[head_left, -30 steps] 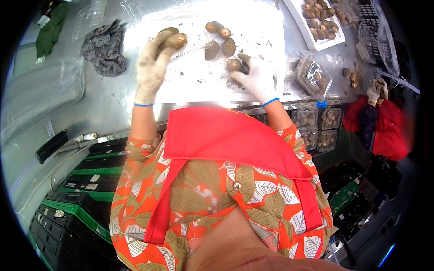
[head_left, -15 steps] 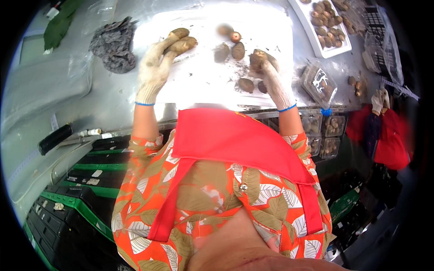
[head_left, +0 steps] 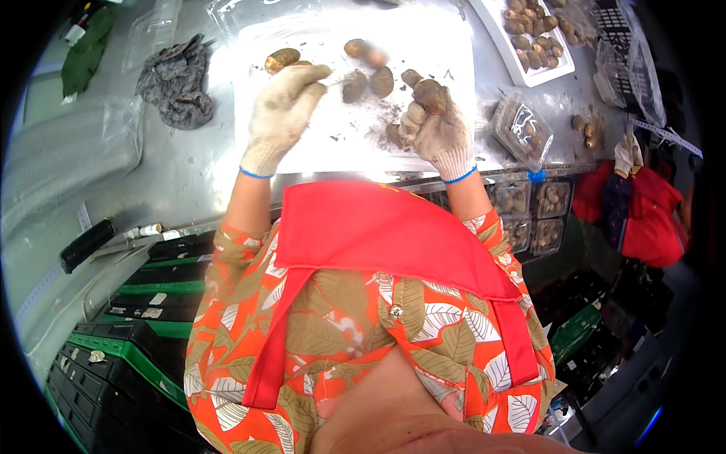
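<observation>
My left hand [head_left: 287, 110], in a whitish knit glove, hovers over the white board [head_left: 340, 155]. Its fingers point right, the thumb stands apart, and nothing shows between them. Just beyond it lie two brown taro corms [head_left: 281, 58]. My right hand [head_left: 442, 132], gloved alike, has its fingers curled round a taro [head_left: 429, 96] at the board's right side. Another taro [head_left: 411, 77] sits against its far side, and one [head_left: 393, 136] is partly hidden by the fingers. Between my hands several more taros [head_left: 382, 82] rest amid dark crumbs of soil.
A grey rag [head_left: 178, 87] lies left of the board. To the right are a clear lidded box [head_left: 522, 129], a white foam tray [head_left: 518, 66] of taros and some loose taros [head_left: 588, 135]. Packed clear boxes [head_left: 548, 200] stand below the table edge. Another person's gloved hand [head_left: 626, 155] shows at far right.
My left hand has come away from the two taros at the left and shifted nearer and right. My right hand has turned, with its fingers now wrapped round a taro.
</observation>
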Demonstrator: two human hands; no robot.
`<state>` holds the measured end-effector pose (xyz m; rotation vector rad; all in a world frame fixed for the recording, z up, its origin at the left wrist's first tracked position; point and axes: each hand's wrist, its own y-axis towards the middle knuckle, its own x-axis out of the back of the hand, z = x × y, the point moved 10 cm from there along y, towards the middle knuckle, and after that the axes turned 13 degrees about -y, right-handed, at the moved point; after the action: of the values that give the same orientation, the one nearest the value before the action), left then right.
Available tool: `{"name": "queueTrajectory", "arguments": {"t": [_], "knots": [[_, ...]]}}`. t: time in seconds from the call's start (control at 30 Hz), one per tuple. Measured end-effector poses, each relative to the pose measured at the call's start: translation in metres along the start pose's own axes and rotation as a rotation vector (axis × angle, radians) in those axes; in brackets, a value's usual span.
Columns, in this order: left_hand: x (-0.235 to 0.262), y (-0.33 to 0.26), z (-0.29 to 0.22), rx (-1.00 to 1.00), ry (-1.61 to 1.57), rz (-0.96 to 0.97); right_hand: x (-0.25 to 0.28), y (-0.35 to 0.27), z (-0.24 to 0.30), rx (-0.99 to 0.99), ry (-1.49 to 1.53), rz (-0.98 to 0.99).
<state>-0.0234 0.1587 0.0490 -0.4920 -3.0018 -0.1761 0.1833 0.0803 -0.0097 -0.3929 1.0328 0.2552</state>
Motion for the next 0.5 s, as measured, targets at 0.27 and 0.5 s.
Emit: {"name": "queueTrajectory", "arguments": {"t": [0.27, 0.5], "knots": [[-0.075, 0.012, -0.022, -0.069, -0.061, 0.237, 0.0, 0.007, -0.023, -0.021, 0.152, 0.029], [-0.101, 0.01, 0.003, 0.199, -0.337, 0.456, 0.019, 0.002, -0.037, -0.137, -0.003, -0.172]]}}
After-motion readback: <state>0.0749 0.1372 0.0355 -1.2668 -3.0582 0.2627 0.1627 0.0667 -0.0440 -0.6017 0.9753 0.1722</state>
